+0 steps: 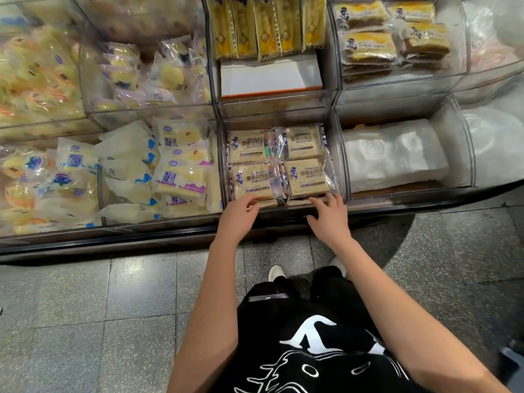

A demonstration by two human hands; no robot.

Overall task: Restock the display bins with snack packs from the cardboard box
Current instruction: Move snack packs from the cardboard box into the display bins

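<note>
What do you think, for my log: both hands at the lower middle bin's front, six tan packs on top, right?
Not six: the head view shows four tan packs on top. Left hand and right hand are at that bin's front.

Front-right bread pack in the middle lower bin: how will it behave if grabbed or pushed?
The bread pack has a glossy wrapper, so likely slippery to grip. It looks like soft sliced bread, so probably light and easily squashed. Flat and square, lying level in the bin, it should slide rather than roll.
</note>
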